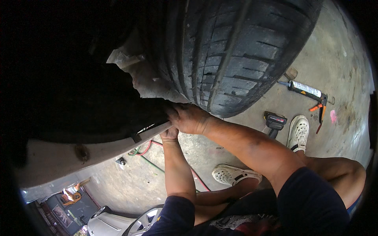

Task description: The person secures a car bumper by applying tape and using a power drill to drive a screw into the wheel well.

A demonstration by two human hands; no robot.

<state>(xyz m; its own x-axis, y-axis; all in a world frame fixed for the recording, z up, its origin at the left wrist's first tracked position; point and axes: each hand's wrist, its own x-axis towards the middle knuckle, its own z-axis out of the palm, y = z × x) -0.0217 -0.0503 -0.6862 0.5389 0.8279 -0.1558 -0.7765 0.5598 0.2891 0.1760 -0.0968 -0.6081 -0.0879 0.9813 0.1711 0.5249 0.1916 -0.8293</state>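
Bare hands: two, both reaching into the wheel arch beside the tyre.
Right hand [189, 118]: fingers curled onto the torn edge of the grey arch liner [151, 84], just under the tyre tread.
Left hand [170, 133]: pressed up under the pale body panel edge [98, 151]; fingers hidden, grip cannot be told.
Tyre [232, 51]: one, black, mounted, filling the upper middle.
Progress: liner looks ragged and loose; work seems unfinished.
Concrete floor [338, 59]: one caulking gun [309, 92] near its right edge, one black power tool [275, 122], two white clogs on the person's feet, red and green hoses.
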